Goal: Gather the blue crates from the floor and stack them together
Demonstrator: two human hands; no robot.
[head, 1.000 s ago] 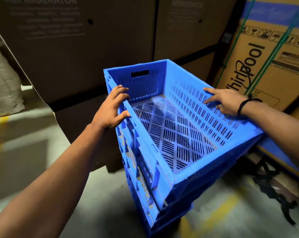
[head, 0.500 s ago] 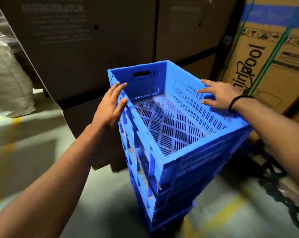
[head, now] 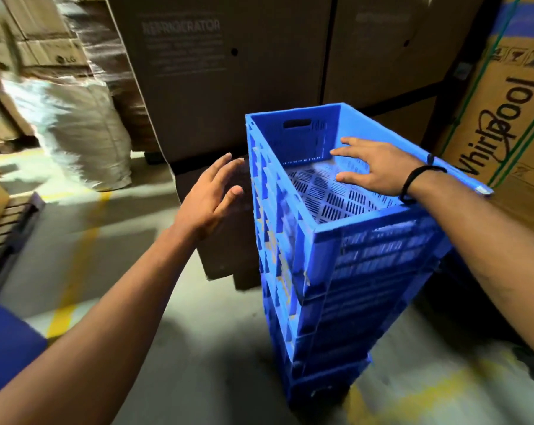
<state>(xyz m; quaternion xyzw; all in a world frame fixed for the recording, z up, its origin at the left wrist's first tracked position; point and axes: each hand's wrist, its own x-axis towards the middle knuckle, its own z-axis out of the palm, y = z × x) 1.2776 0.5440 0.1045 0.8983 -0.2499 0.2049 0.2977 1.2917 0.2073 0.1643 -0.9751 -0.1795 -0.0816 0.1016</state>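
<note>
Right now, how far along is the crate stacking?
Done: one stack of blue crates stands on the floor, top crate seated. In hand: nothing; left grip open beside the stack, right grip open over the top crate. Left: no loose crates in view; anything outside the frame I can't tell.

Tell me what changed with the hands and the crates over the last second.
The left hand let go of the top crate's left rim and drew off to the left, fingers now straight. The right hand left the right wall and now spreads over the crate's inside; contact is unclear. The stack of blue crates stayed in place before the cardboard boxes.
</note>
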